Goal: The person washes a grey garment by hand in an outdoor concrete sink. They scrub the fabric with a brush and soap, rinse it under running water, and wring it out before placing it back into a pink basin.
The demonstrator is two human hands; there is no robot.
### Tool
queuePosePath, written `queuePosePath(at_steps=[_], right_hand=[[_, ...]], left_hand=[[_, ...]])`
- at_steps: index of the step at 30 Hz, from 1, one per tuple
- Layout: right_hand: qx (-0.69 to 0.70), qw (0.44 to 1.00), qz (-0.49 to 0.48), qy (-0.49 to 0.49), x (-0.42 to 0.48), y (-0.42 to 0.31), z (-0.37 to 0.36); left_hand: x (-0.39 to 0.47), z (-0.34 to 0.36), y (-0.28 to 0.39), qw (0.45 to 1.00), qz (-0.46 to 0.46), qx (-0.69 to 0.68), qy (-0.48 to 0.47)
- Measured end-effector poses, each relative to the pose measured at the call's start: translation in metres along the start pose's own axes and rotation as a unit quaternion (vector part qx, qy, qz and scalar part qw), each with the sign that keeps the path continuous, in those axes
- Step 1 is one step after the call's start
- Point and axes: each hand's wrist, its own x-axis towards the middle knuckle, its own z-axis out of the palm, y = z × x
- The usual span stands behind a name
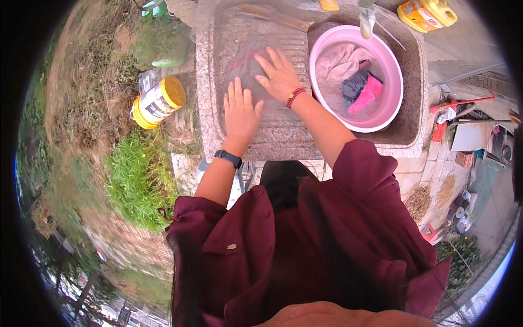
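Observation:
My left hand (238, 114) and my right hand (280, 75) rest palm down on the ribbed washboard side of a speckled stone laundry sink (282, 149). Their fingers are spread, with nothing gripped. Beneath and around them is a blurred, greyish wet patch with a dull red streak (247, 59); whether it is thin cloth, I cannot tell. To the right, a pink plastic basin (398, 88) stands in the sink's bowl. Water in it holds a pale pink cloth (341, 63), a dark cloth (354, 86) and a bright pink cloth (367, 96).
A tap with a pale wrapping (367, 22) hangs over the basin's far rim. Along the washboard's far side lies a long wooden tool (273, 17). A yellow detergent jug (427, 15) sits beyond the sink. On the left are a yellow lidded bucket (158, 102) and green plants (139, 180).

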Motion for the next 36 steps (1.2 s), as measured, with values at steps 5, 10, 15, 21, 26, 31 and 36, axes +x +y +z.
queuePosePath(at_steps=[5,10,15,21,26,31,36], right_hand=[[-0.075,0.995,0.01,-0.059,0.01,-0.01,0.014],[-0.074,0.995,0.002,-0.069,0.016,0.0,0.014],[-0.05,0.994,0.011,-0.093,0.019,-0.002,0.007],[-0.026,0.997,0.001,-0.073,0.018,-0.002,0.006],[-0.055,0.995,0.004,-0.082,0.019,0.002,0.007],[-0.04,0.998,0.005,-0.043,0.017,0.003,0.01],[-0.041,0.995,0.069,-0.051,-0.031,-0.001,0.001]], left_hand=[[0.043,0.021,-0.02,0.999,-0.015,0.035,-0.003],[0.071,0.029,-0.022,0.997,0.016,0.042,-0.063],[0.075,0.025,-0.024,0.99,0.014,0.068,-0.121],[0.075,0.019,-0.021,0.99,0.01,0.048,-0.135],[0.081,0.016,-0.018,0.988,0.02,0.068,-0.135],[0.075,0.018,-0.025,0.992,0.027,0.052,-0.113],[0.029,0.006,-0.029,0.993,0.031,0.046,-0.103]])
